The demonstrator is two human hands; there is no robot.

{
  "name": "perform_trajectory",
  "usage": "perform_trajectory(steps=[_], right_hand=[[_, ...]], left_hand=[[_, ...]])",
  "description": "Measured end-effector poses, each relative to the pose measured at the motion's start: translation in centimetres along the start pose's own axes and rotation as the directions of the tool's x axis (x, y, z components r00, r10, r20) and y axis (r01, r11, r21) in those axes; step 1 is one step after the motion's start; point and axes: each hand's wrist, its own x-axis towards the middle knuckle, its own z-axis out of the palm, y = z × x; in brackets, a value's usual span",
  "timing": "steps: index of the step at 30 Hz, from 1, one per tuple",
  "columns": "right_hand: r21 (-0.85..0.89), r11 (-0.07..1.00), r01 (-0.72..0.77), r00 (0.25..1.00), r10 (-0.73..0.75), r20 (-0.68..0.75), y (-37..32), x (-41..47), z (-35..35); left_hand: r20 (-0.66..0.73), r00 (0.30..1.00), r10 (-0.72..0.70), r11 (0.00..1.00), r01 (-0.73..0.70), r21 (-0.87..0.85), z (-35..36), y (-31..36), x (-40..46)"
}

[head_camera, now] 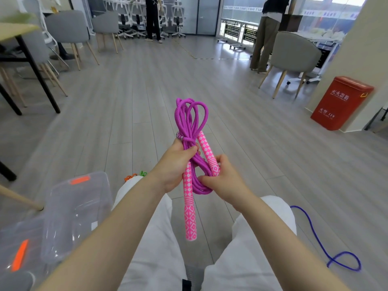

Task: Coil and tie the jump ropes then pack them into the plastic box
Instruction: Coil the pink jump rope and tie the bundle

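Purple jump rope (191,131) coiled, held above lap. Left hand (175,164) grips bundle's middle; right hand (222,177) pinches lower loops and one pink handle (207,152). Likely light, floppy cord; hold crossing strands. Plastic box (77,208) lower left.

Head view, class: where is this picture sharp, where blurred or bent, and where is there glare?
Head view: purple rope and both hands sharp; clear plastic box at the left edge soft with sheen; floor boards bow from wide-angle distortion; far windows blown out.
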Motion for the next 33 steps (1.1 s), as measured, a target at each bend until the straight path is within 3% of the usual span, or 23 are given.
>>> perform_trajectory(steps=[5,9,14,21,25,30,33], right_hand=[[-0.420,0.900,0.118,0.968,-0.198,-0.154,0.5,-0.1,0.1],[-0.518,0.830,0.208,0.929,-0.333,-0.159,0.7,-0.5,0.4],[-0.323,0.907,0.270,0.946,-0.313,-0.088,0.5,-1.2,0.6],[-0.348,0.911,0.220,0.967,-0.251,-0.048,-0.7,-1.4,0.1],[-0.012,0.986,0.164,0.979,-0.161,0.129,-1.1,-1.8,0.3],[0.157,0.953,0.260,0.898,-0.298,0.323,-1.7,-2.8,-0.2],[0.217,0.930,0.295,0.870,-0.356,0.342,-1.6,-2.9,-0.2]], left_hand=[[-0.064,0.997,0.045,0.989,-0.035,0.145,0.6,-1.1,0.0],[-0.101,0.993,0.069,0.997,-0.065,0.042,0.8,-1.8,0.3],[-0.185,0.979,0.084,0.995,-0.073,0.067,-0.3,-2.3,1.1],[-0.290,0.948,0.131,0.977,-0.073,0.202,-1.2,-2.9,1.9],[-0.294,0.948,0.118,0.988,-0.081,0.134,-1.2,-2.9,2.4],[-0.303,0.948,0.100,0.994,-0.084,0.067,-1.6,-2.6,2.6],[-0.300,0.948,0.103,0.994,-0.087,0.067,-1.8,-2.4,2.6]])
